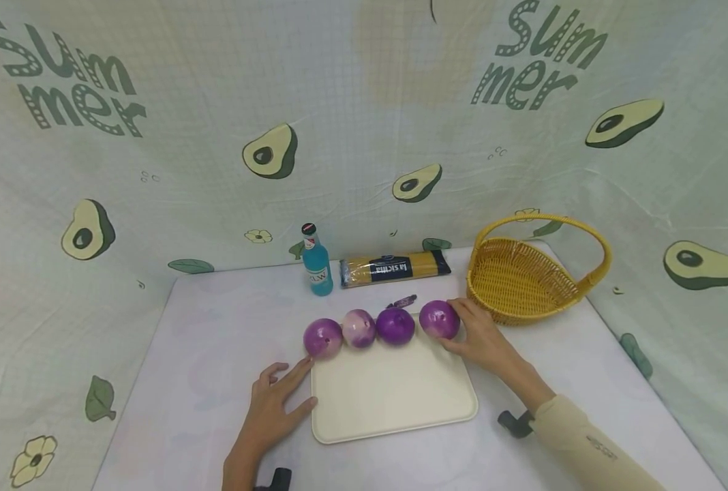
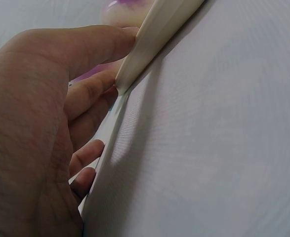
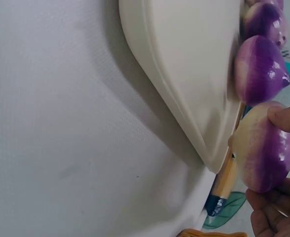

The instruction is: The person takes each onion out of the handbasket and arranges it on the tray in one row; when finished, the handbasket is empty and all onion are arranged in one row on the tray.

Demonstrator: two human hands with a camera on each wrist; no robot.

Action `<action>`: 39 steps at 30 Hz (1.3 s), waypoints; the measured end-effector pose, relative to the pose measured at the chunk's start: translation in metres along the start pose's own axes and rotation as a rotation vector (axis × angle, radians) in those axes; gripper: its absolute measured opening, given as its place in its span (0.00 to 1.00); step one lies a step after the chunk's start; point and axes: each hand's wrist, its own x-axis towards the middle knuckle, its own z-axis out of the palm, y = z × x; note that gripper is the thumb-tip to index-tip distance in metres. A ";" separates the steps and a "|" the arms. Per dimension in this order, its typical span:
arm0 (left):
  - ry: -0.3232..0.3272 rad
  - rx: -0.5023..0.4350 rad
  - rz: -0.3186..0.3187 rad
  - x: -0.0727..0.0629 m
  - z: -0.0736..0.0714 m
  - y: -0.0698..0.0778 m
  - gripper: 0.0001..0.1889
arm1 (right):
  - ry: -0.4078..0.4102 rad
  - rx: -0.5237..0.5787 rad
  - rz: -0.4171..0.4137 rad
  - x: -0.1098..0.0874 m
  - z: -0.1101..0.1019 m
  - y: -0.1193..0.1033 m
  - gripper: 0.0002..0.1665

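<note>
My right hand [image 1: 479, 334] holds a glossy purple-and-cream onion [image 1: 440, 319] between thumb and fingers at the tray's far right corner. In the right wrist view, this onion [image 3: 264, 148] has its cream side towards the tray. Three more onions line the far edge of the cream tray [image 1: 395, 395]: a left one [image 1: 323, 338], a paler middle one [image 1: 358, 329] and a deep purple one [image 1: 395, 326]. My left hand [image 1: 272, 402] rests at the tray's left side, fingers extended. Its thumb touches the tray rim [image 2: 152, 42] in the left wrist view.
Behind the onions stand a blue bottle [image 1: 317, 266] and a pasta packet [image 1: 395, 268] lying flat. A small dark purple item [image 1: 403, 301] lies behind the deep purple onion, its kind unclear. A yellow wicker basket [image 1: 520, 279] with a tall handle stands at the back right.
</note>
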 end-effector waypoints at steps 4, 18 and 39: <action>-0.003 0.011 0.008 0.001 0.001 0.000 0.36 | -0.009 -0.001 0.007 0.000 -0.001 0.000 0.47; 0.000 0.015 0.009 0.001 0.001 0.000 0.36 | -0.018 0.014 0.003 -0.001 0.003 0.001 0.48; 0.009 0.012 0.005 0.002 0.001 0.001 0.36 | -0.004 0.040 0.005 0.001 0.016 0.003 0.48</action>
